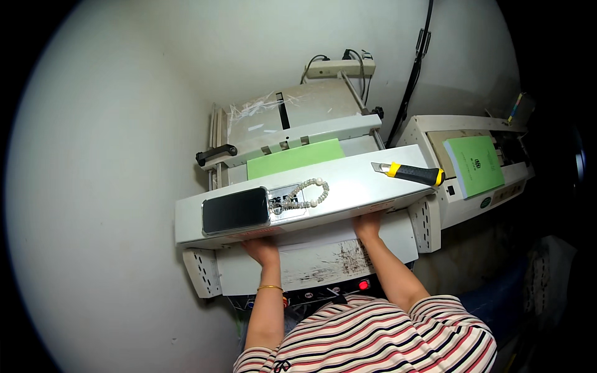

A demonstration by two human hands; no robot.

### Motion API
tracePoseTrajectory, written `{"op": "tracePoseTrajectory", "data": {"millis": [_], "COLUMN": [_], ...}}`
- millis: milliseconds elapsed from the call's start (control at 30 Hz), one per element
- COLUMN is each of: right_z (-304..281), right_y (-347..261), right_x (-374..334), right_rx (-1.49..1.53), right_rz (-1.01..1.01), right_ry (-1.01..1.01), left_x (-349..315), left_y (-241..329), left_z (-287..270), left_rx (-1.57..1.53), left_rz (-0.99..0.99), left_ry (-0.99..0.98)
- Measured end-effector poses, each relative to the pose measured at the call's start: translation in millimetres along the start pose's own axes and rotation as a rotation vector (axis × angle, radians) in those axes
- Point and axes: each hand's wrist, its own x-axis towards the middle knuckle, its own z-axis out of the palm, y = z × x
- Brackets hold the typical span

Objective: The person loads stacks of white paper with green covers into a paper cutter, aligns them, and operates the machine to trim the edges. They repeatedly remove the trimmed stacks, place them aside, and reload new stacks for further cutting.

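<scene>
Both forearms reach under the front cover of a white paper cutter (367, 180). My left hand (261, 250) and my right hand (368, 225) are at the two sides of a white paper stack (317, 233) that shows below the cover's edge. The cover hides the fingers of both hands, so their grip cannot be seen. Behind the cover, a green paper cover (292, 160) lies on the cutter's bed, close to a white crossbar (311, 140) with metal clips.
On the cutter's top lie a black phone (236, 210) with a beaded strap (320, 193) and a yellow-black utility knife (413, 174), blade exposed. Paper scraps (255, 110) litter the rear bed. At right, a green booklet (476, 165) rests on another machine (463, 211). A red button (364, 285) glows in front.
</scene>
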Motion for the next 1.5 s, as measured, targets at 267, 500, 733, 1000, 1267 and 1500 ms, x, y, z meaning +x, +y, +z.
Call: {"op": "tracePoseTrajectory", "data": {"millis": [267, 500, 733, 1000, 1267, 1500], "right_z": [-1.1, -6.2, -6.4, 3.1, -128.3, -173.2], "right_y": [-0.4, -1.1, -2.5, 13.8, -17.4, 89.1], "right_x": [2.6, 4.2, 5.1, 10.8, -59.9, -214.7], "right_rx": [-0.119, -0.060, -0.079, -0.148, 0.319, 0.104], "right_rz": [0.034, 0.070, 0.062, -0.063, -0.170, 0.350], "right_ry": [-0.065, -0.056, -0.039, 0.051, -0.123, -0.252], "left_x": [6.2, 5.7, 1.8, 13.9, -47.2, -183.2], "left_y": [40.9, 31.9, -7.3, 50.8, 55.8, -12.5], "left_z": [-26.4, -7.3, 7.0, -38.7, -138.0, -195.8], "left_rx": [-0.914, -1.306, -0.189, 0.093, -0.122, 0.043], "left_rz": [-0.223, -0.571, 0.136, 0.269, 0.166, -0.119], "left_ry": [-0.017, 0.129, 0.133, 0.092, -0.039, -0.066]}}
